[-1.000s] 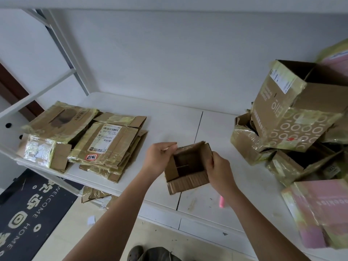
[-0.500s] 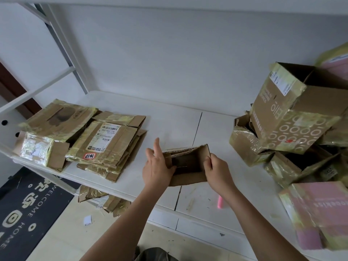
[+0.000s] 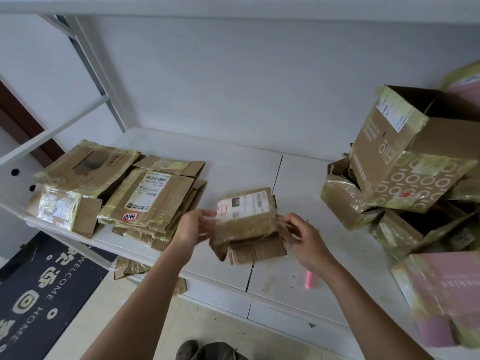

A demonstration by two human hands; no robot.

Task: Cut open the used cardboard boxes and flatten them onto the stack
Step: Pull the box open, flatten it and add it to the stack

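Your left hand point(image 3: 193, 226) and right hand point(image 3: 302, 236) pinch opposite edges of a small collapsed box point(image 3: 246, 224), held above the white table point(image 3: 298, 178). Press it fully flat, then lay it squarely on the flattened stack point(image 3: 153, 201) at left.

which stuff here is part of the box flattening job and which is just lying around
Job: small box held in left hand and right hand; flattened stack; unflattened boxes; pink tool, seemingly the cutter.

Lying about: welcome mat; cardboard scraps on the floor; shoe.
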